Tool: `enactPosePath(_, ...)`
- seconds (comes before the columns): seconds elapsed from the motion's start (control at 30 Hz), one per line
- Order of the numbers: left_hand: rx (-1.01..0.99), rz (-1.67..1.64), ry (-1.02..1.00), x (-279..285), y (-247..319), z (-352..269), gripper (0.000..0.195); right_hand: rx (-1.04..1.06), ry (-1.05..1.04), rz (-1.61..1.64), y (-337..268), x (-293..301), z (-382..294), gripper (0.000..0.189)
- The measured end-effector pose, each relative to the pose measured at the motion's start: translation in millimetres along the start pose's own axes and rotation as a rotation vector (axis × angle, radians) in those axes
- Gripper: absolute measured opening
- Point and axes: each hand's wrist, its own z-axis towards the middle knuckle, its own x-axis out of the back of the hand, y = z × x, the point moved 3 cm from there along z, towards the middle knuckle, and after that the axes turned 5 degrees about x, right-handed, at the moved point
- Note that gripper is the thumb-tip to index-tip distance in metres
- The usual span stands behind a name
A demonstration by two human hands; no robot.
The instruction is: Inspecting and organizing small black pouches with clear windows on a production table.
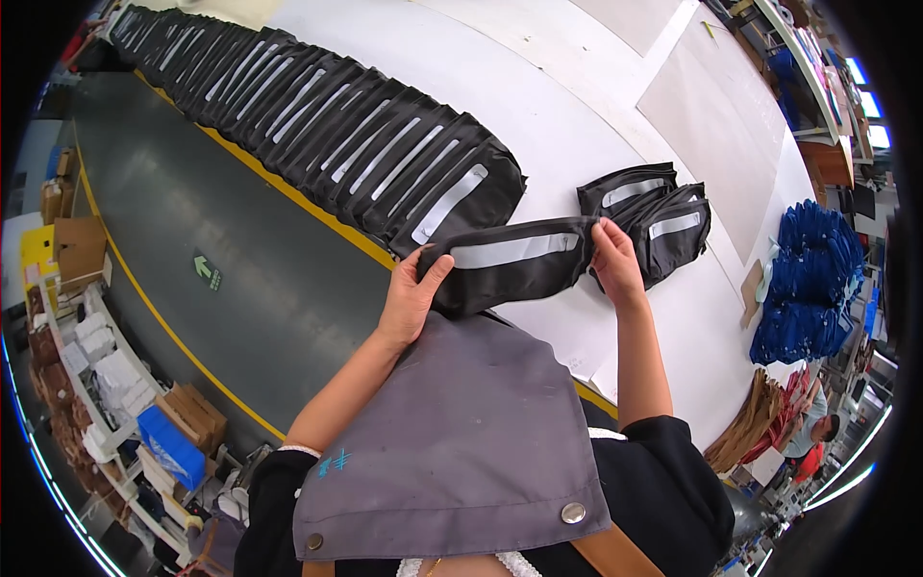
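Note:
Stretched between both hands is a black fabric piece (497,281) with a pale grey strip (515,251) along it. My left hand (411,296) grips its left end, thumb on top. At the upper right corner, my right hand (616,256) pinches the edge. Just beyond lies a long row of similar black pieces (497,177), overlapping on the white table (562,144). A smaller pile of black pieces (674,249) lies right beside my right hand, partly hidden by it. The underside of the held piece is out of sight.
A grey apron (461,433) covers my front. Yellow edging (368,245) runs along the table beside a dark green floor (238,216). Blue bundles (807,288) and brown pieces (746,422) lie at the right. Shelving with cartons (191,415) stands left; a person (811,433) is far right.

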Motion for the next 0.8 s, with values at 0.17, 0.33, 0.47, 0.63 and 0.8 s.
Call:
enactPosePath(0.17, 0.100, -0.045, 0.161, 22, -35, -8, 0.023, 0.269, 0.138, -0.468, -5, -34, 57, 0.016)
enactPosePath(0.33, 0.090, 0.179, 0.302, 52, -54, 3, 0.026, 0.444, 0.132, -0.940, 8, -59, 107, 0.017)
enactPosePath(0.47, 0.050, 0.321, 0.458, 67, -67, 18, 0.027, 0.543, 0.146, -1.040, 41, -68, 131, 0.022)
enactPosePath(0.63, 0.033, 0.179, 0.403, 62, -60, 21, 0.022, 0.586, 0.188, -1.036, 25, -64, 114, 0.020)
enactPosePath(0.8, 0.070, 0.126, 0.445, 62, -53, 12, 0.027, 0.766, 0.488, -1.234, -34, -1, 55, 0.018)
